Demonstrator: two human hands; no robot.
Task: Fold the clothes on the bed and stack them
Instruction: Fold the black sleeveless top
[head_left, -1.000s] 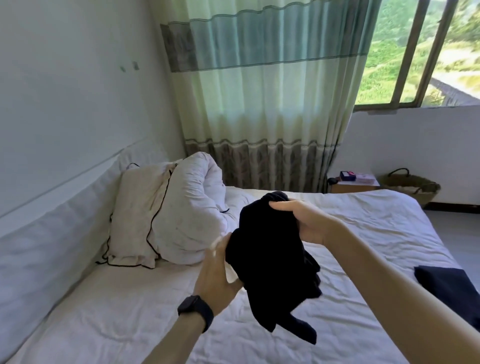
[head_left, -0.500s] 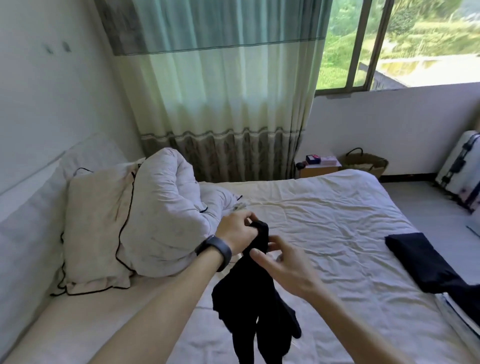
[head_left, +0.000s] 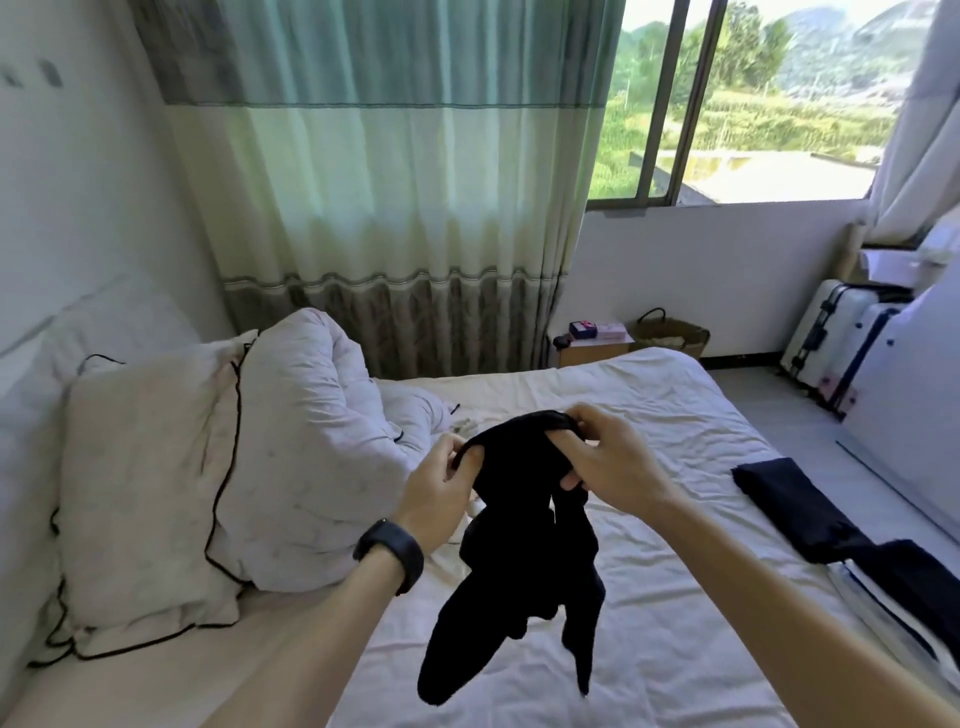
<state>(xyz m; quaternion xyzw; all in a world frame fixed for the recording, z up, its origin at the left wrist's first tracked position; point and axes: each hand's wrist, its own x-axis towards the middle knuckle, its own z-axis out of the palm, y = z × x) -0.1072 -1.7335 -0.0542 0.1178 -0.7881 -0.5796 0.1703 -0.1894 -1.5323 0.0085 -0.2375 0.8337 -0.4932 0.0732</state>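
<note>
- Far left, a pillow (head_left: 145, 467) leans on a bunched duvet (head_left: 311, 441).
- Left hand (head_left: 441, 483) pinches the black garment (head_left: 524, 545) at its top edge, fingers curled.
- The garment dangles above the bed (head_left: 649, 415), between both hands.
- Right hand (head_left: 608, 467) grips the same edge, fingers curled round it.
- Far right, folded dark clothes (head_left: 779, 499) lie on the bed.

White walls (head_left: 701, 270), green-banded curtain (head_left: 395, 208), sunlit window (head_left: 753, 104), pale suitcases (head_left: 831, 338) on grey floor (head_left: 769, 400)

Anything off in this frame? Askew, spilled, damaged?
Nothing damaged or spilled. The black garment hangs bunched and twisted from the left hand and right hand, not yet folded. The white duvet is heaped against the pillow rather than spread over the bed.
</note>
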